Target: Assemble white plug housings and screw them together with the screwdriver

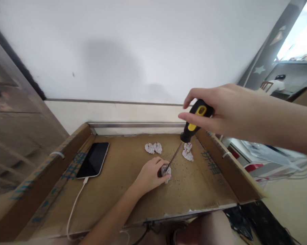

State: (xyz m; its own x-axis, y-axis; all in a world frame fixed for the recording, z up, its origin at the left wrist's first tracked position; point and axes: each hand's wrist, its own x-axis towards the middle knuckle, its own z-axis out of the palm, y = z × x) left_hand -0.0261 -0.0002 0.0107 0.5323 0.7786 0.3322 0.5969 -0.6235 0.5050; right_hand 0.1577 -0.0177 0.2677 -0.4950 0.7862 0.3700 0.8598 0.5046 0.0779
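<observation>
My right hand (210, 107) is closed around the black and yellow handle of a screwdriver (190, 127), with its index finger lifted off the grip. The shaft slants down to the left, and its tip meets a clear plastic plug piece (166, 173). Fingers of my left hand (150, 173) pinch that piece against the cardboard and partly cover it. Two similar plug pieces (153, 147) with metal prongs lie side by side farther back. To the right, another pair of plug pieces (187, 153) rests behind the screwdriver shaft.
A cardboard tray (125, 190) with raised sides forms the work surface, speckled with small dark marks near the middle. On its left lies a phone (93, 160) with a white charging cable (75, 207) plugged in. A white wall (143, 51) rises behind.
</observation>
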